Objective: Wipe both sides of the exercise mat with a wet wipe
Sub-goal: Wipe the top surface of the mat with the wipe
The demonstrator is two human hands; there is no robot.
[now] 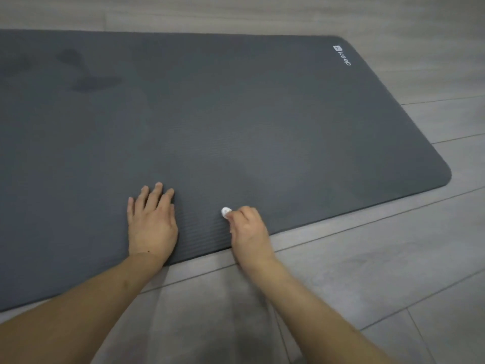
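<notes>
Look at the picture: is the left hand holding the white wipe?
No, the left hand rests flat with straight fingers on the exercise mat, while the right hand pinches the bunched white wipe.

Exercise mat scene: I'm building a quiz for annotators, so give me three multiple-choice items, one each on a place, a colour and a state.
1. Where is the white logo on the exercise mat?
A. far right corner
B. near left corner
C. centre

2. What colour is the mat?
A. blue
B. dark grey
C. red

3. What is the left hand doing?
A. pinching the wipe
B. lifting the mat's edge
C. resting flat on the mat

Answers: 1 A, the logo sits by the far right corner. 2 B, the surface is dark grey on the grey plank floor. 3 C, its fingers lie straight, while the right hand pinches the white wet wipe.
</notes>
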